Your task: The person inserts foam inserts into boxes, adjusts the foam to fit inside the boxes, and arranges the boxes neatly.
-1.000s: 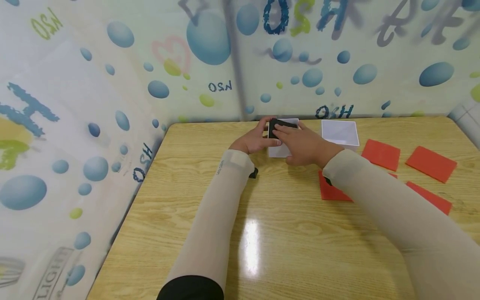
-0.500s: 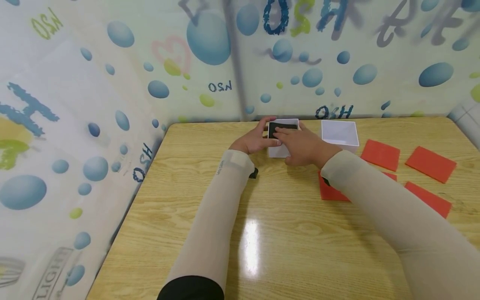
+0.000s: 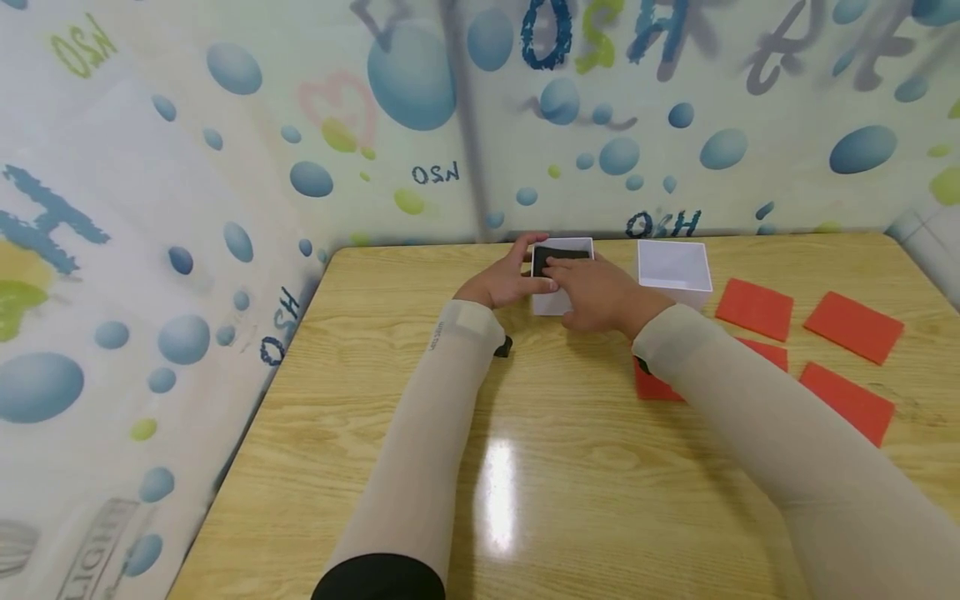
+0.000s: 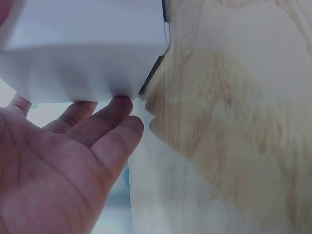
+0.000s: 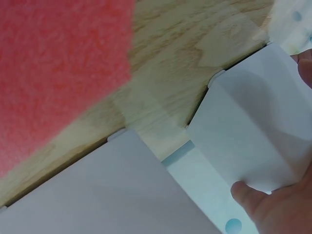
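Near the far table edge stands an open white box (image 3: 552, 304) with a flat black pad (image 3: 551, 252) lying within its rim. My left hand (image 3: 495, 282) grips the box from its left side, thumb along the near side and fingers round the back. Its fingertips (image 4: 123, 103) touch the box wall (image 4: 83, 73) in the left wrist view. From the right, my right hand (image 3: 596, 296) lies over the box, its extended fingers pressing on the pad. The right wrist view shows one fingertip (image 5: 241, 191) at the edge of the same box (image 5: 243, 126).
A second open white box (image 3: 675, 265) stands to the right. Several red foam sheets (image 3: 853, 327) lie on the wooden table (image 3: 390, 375) at the right, partly under my right forearm. A patterned wall (image 3: 525, 142) rises behind the table.
The black pad stood tilted above the box rim a second ago; it now lies flat and lower in the box. Both hands stay at the box.
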### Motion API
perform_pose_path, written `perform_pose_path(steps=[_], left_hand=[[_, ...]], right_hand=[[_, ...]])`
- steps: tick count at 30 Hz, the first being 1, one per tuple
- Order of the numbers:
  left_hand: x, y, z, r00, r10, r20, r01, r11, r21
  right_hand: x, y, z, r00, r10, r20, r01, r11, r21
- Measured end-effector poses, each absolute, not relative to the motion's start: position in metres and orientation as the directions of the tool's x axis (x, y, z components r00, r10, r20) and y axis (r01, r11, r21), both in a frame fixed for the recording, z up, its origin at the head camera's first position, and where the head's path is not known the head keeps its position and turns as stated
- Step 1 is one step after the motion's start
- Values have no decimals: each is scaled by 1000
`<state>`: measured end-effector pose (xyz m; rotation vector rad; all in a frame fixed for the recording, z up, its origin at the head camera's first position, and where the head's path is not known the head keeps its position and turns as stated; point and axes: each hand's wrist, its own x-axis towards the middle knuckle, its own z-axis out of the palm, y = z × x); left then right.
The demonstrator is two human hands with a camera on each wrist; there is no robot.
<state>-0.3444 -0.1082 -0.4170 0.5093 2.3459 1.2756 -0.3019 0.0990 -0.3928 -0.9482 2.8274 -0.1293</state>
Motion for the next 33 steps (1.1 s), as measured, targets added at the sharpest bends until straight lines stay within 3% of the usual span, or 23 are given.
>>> perform_pose_path(steps=[33], left_hand=[[-345,-106,-415,-850,489,-194,98,509,855]], right_hand=[[-302,91,-389,-823,-546,-156,-520,835,-180]])
